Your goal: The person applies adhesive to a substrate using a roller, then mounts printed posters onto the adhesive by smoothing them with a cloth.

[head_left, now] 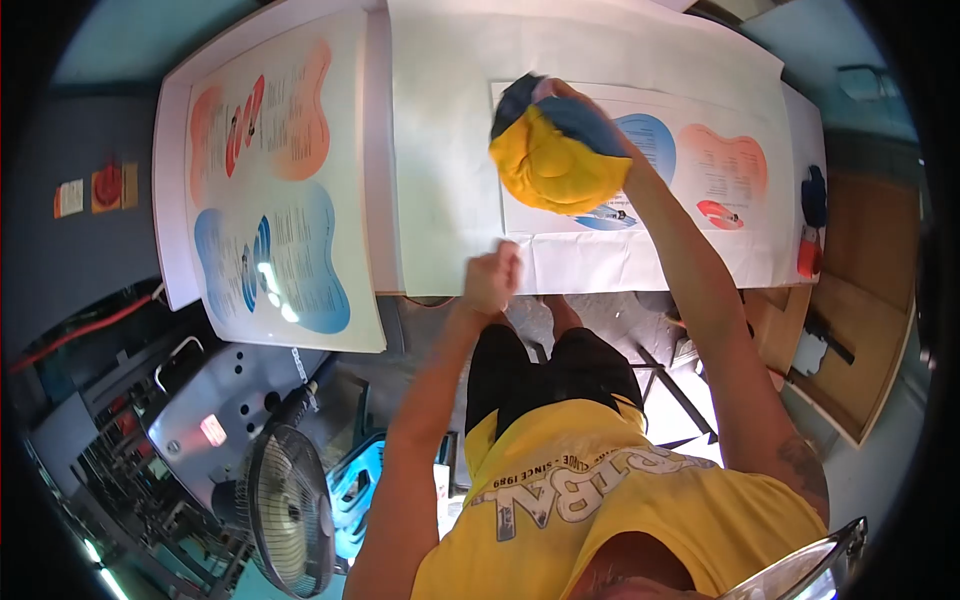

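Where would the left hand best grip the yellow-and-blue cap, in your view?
Probably by the rounded yellow part of the cap, from the near left, where the left hand is: that part bulges toward the body, while the right hand holds the blue far side.

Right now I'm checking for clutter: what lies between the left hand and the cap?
The head view shows white table covering and a corner of the printed sheet between left hand and cap.

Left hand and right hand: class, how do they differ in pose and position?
The left hand is curled, showing nothing held; the right hand holds a yellow-and-blue cap. The left hand is by the near edge of the table; the right hand is farther out, partly hidden by the cap. Both are bare.
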A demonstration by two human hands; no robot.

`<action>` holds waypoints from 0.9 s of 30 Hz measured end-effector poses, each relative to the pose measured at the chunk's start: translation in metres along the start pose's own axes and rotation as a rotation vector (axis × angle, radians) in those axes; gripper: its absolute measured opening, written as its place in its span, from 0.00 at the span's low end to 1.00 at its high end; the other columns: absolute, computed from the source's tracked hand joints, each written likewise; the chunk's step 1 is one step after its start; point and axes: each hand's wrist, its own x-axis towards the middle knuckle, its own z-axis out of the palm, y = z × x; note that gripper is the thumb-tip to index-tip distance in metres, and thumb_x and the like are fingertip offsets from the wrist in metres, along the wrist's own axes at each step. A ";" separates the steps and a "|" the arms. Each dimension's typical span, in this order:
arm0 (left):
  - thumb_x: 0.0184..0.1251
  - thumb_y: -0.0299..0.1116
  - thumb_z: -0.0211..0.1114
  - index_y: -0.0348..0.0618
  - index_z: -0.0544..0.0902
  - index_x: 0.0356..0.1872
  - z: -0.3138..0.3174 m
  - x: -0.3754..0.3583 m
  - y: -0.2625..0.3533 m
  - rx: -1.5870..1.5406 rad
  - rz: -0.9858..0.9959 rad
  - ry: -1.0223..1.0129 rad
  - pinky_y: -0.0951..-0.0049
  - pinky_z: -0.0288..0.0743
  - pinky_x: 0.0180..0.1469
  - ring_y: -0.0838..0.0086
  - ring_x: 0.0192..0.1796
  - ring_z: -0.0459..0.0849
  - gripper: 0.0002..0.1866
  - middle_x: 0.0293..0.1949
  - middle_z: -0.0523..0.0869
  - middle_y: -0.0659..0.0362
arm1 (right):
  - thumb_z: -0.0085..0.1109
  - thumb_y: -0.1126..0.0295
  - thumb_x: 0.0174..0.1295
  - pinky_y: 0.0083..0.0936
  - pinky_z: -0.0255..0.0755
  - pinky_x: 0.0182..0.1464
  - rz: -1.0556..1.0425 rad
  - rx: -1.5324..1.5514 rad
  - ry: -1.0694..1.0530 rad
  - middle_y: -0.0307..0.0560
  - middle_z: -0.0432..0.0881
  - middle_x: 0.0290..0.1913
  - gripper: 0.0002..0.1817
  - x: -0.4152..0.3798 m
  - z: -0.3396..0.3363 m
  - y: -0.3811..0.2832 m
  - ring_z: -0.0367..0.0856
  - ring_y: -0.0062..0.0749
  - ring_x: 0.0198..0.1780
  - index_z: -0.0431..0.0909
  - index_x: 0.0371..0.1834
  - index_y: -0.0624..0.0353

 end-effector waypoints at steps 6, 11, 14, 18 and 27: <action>0.74 0.37 0.68 0.44 0.72 0.25 -0.079 0.124 -0.042 0.327 0.148 0.240 0.55 0.65 0.18 0.54 0.13 0.74 0.18 0.11 0.71 0.53 | 0.68 0.58 0.64 0.46 0.70 0.68 -0.556 -1.622 0.473 0.55 0.74 0.66 0.28 -0.013 0.023 0.027 0.70 0.57 0.68 0.76 0.68 0.45; 0.73 0.44 0.66 0.45 0.87 0.41 -0.064 0.209 -0.059 0.166 0.240 -0.044 0.53 0.77 0.54 0.53 0.53 0.84 0.13 0.44 0.89 0.52 | 0.66 0.48 0.60 0.65 0.52 0.73 -0.544 -1.889 0.373 0.47 0.64 0.78 0.37 -0.030 0.052 0.109 0.59 0.53 0.77 0.71 0.74 0.39; 0.77 0.44 0.60 0.45 0.67 0.76 -0.020 0.244 -0.090 0.108 0.333 -0.267 0.50 0.58 0.78 0.49 0.79 0.63 0.30 0.76 0.69 0.48 | 0.61 0.50 0.66 0.59 0.52 0.74 -0.470 -1.892 0.528 0.46 0.66 0.77 0.33 0.000 0.043 0.131 0.58 0.50 0.78 0.71 0.73 0.46; 0.81 0.53 0.50 0.46 0.55 0.82 -0.001 0.242 -0.089 0.198 0.152 -0.397 0.44 0.39 0.83 0.53 0.85 0.48 0.36 0.82 0.57 0.51 | 0.60 0.60 0.63 0.48 0.62 0.69 -0.559 -1.740 0.659 0.50 0.70 0.71 0.24 -0.007 0.061 0.134 0.67 0.49 0.68 0.80 0.61 0.55; 0.78 0.55 0.54 0.57 0.57 0.83 0.014 0.224 -0.076 0.646 0.335 -0.214 0.35 0.47 0.78 0.41 0.83 0.49 0.38 0.83 0.54 0.48 | 0.65 0.70 0.56 0.43 0.68 0.59 -0.450 -1.739 0.875 0.48 0.71 0.63 0.33 -0.092 0.009 0.141 0.71 0.49 0.59 0.76 0.71 0.49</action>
